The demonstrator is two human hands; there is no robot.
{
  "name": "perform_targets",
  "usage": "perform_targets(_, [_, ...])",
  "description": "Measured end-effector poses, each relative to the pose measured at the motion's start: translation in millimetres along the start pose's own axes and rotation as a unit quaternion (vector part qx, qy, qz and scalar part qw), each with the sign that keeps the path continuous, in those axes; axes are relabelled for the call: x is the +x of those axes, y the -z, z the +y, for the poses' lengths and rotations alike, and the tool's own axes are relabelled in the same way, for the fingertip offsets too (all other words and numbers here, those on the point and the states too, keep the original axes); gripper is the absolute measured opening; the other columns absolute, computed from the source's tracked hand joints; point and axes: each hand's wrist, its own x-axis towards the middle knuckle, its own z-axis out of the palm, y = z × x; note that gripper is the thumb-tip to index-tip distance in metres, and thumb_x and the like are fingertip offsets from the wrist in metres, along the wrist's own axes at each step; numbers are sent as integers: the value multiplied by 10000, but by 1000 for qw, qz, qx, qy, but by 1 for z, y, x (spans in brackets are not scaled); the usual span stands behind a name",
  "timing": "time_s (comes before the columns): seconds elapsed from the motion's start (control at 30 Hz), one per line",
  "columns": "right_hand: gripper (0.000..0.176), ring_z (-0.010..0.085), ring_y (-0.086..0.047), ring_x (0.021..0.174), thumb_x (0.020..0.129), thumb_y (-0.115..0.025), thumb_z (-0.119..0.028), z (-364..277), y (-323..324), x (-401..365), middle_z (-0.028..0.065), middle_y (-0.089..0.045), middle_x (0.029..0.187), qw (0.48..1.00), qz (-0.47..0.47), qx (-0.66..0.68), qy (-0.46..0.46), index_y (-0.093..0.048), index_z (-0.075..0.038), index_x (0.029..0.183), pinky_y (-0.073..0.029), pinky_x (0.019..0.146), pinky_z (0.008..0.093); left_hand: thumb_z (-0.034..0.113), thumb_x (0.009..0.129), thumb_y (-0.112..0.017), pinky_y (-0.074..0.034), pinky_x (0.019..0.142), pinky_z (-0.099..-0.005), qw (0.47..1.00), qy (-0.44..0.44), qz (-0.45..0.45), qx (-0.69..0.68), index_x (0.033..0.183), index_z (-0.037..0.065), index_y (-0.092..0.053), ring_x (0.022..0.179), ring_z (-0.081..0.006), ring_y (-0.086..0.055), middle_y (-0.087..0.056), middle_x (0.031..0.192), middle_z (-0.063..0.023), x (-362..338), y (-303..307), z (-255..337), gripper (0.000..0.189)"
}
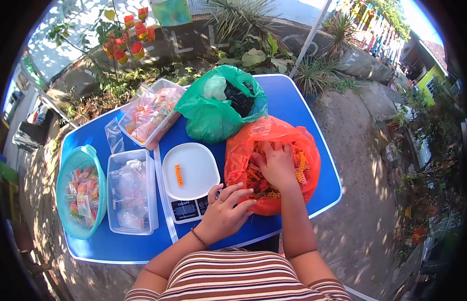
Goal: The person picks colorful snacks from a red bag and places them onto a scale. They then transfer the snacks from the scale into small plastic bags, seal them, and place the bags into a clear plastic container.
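Orange and red snack pieces (300,163) fill an open orange plastic bag (309,145) on the right of the blue table. My right hand (275,163) reaches down into this bag among the pieces; its fingers are bent, and whether they grip any is hidden. My left hand (226,210) hovers with fingers apart and nothing in it, near the bag's left edge and the scale's front corner. One orange ridged piece (179,175) lies on the white plate (203,163) of the kitchen scale (186,210).
A green plastic bag (206,118) stands behind the scale. To the left are a clear box of packed snacks (153,108), a box of plastic bags (130,190), a teal basket (68,205) of small packets, and a flat plastic bag (114,135).
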Motion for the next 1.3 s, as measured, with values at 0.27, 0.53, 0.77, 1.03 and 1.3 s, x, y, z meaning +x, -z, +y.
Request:
perform_targets(0.27, [216, 337, -635, 1028, 898, -704, -119, 6, 8, -10, 119, -745, 1013, 993, 36, 115, 16, -708, -68, 1107, -489, 948, 477, 247, 814, -834, -265, 1118, -485, 1000, 19, 7, 12, 1099, 225, -732, 1306, -210, -542, -647, 1326, 25, -5, 2, -4, 304])
perform_targets(0.53, [248, 288, -635, 900, 811, -689, 58, 18, 27, -41, 78, -748, 902, 850, 78, 493, -169, -723, -46, 1033, -527, 874, 396, 241, 825, -831, -266, 1107, -486, 1000, 24, 5, -7, 1088, 228, -735, 1294, -201, -553, -659, 1299, 29, -12, 2, -5, 280])
perform_targets(0.77, [315, 297, -550, 1137, 755, -754, -9, 1, 38, -48, 52, -687, 1148, 994, 17, 88, 57, -744, -120, 1050, -423, 1011, 479, 236, 831, -825, -274, 1098, -496, 999, 38, 11, -7, 1077, 228, -734, 1289, -202, -559, -661, 1305, 37, -19, 6, -5, 263])
perform_targets(1.03, [207, 316, -600, 962, 742, -761, 18, 0, 54, -48, 73, -677, 935, 989, 22, 147, 11, -659, -46, 911, -469, 884, 463, 228, 826, -828, -286, 1091, -485, 997, 77, 29, -4, 1061, 216, -740, 1277, -209, -570, -678, 1278, 32, -32, 18, -13, 252])
perform_targets(1.3, [150, 194, -705, 763, 857, -736, 41, -88, 39, -43, 125, -667, 853, 903, 24, 418, 101, -604, 15, 924, -561, 683, 298, 212, 827, -812, -299, 1069, -444, 957, 208, 166, 113, 1045, 173, -745, 1236, -242, -582, -703, 1219, 19, -43, 47, -25, 232])
